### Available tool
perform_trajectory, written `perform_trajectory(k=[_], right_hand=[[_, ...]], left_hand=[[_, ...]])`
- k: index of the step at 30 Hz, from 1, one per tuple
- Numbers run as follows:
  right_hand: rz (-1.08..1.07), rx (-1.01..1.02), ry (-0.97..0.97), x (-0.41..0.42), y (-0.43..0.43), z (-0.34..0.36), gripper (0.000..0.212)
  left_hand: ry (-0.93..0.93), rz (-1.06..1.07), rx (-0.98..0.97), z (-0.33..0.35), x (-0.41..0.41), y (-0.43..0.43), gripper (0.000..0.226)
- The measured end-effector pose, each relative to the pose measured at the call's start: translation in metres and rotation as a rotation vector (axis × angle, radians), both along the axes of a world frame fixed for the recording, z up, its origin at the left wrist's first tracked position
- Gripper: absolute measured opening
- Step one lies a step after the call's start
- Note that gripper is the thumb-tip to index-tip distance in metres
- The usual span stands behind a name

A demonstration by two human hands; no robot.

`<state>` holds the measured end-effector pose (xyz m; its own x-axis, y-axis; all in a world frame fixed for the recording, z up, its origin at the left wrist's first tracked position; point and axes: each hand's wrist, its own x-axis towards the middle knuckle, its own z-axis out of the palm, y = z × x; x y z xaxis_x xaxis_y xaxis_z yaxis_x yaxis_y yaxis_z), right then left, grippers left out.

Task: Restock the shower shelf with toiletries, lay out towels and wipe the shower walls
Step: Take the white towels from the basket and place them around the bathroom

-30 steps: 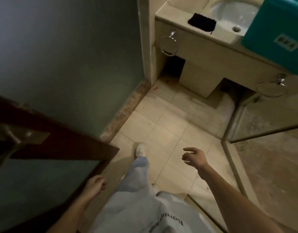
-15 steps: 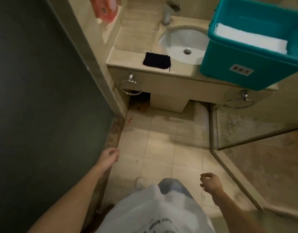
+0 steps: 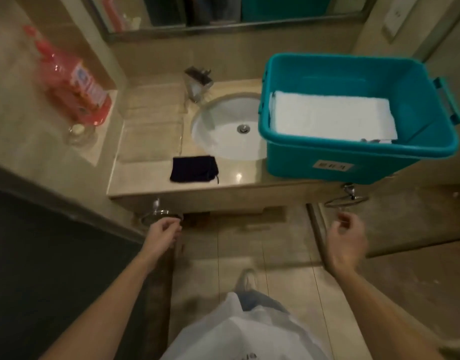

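Your left hand (image 3: 162, 233) hangs low in front of the tabletop (image 3: 145, 141), fingers loosely curled, holding nothing, just below a chrome towel ring (image 3: 161, 213). Your right hand (image 3: 347, 241) is raised to the right, fingers loosely bent, also empty. On the tabletop: a teal bin (image 3: 353, 157) with a folded white towel (image 3: 332, 116) inside, overlapping the sink (image 3: 226, 128); a dark cloth (image 3: 193, 168) near the front edge. Red bottle (image 3: 75, 81) stands on the left ledge.
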<state>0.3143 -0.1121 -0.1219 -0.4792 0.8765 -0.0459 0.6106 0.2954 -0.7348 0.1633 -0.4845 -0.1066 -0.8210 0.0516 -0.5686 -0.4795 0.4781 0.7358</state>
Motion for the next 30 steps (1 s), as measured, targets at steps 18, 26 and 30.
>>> perform_trajectory(k=[18, 26, 30], right_hand=[[0.08, 0.31, 0.074, -0.158, 0.203, 0.131, 0.025], [0.101, -0.066, -0.42, -0.217, 0.256, 0.112, 0.059], [0.039, -0.193, -0.472, -0.239, 0.271, 0.102, 0.061]], left_hand=[[0.701, -0.546, 0.203, 0.12, -0.234, 0.374, 0.019], [0.679, -1.062, -0.113, 0.07, -0.277, 0.46, 0.034], [0.709, -1.248, -0.135, 0.059, -0.278, 0.493, 0.036]])
